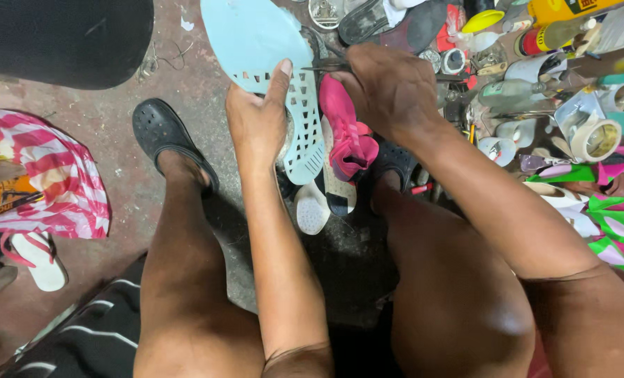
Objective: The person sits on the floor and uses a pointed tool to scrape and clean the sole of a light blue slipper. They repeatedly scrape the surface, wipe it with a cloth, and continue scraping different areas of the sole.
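Head view: at 1 o'clock a yellow bottle (pixel 560 8) lies among the clutter; at 9, an orange box (pixel 1 197) in a striped bag (pixel 60 175). Your left hand (pixel 256 122) grips the pale-blue insole (pixel 270 63) — centre, 12 o'clock. Your right hand (pixel 389 87) pinches a thin tool (pixel 322 67) against it — pink shoe (pixel 347 133) just below.

The left hand (pixel 257 120) is raised in front of the knees, back toward the camera, thumb stretched upward and fingers curled out of sight in a grip. The right hand (pixel 389 87) is beside it, slightly higher, knuckles up, fingers bunched in a tight pinch. Both forearms reach forward between the bare, spread thighs, elbows bent.
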